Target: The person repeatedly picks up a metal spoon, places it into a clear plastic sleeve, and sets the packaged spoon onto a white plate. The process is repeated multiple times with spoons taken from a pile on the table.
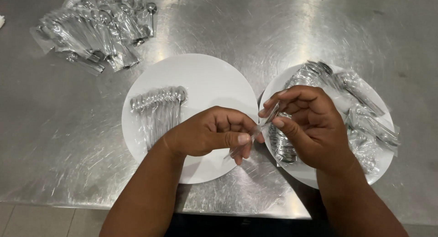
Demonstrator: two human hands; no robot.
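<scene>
A slim piece of cutlery in a clear plastic sleeve (260, 129) sits between both hands, held just above the gap where the two white plates meet, near the front edge of the steel table (68, 141). It looks like a wrapped spoon, though the glare on the plastic makes its head hard to read. The left hand (210, 132) is curled into a loose fist, thumb and forefinger pinching the lower end of the sleeve. The right hand (310, 125) is bent over the upper end, its fingertips closed on the plastic from above.

Under the left hand lies the left plate (205, 77), round and white, carrying a neat row of unwrapped teaspoons (159, 104) with bowls pointing to the far side. Under the right hand is the right plate (383, 164), also white, heaped with wrapped cutlery (360, 109) in crumpled clear sleeves; some bare metal pieces show just below the right palm.

Well apart, at the far left of the table, rests a larger pile of wrapped spoons (96, 31) in clear bags, fanned out on the scratched steel.
</scene>
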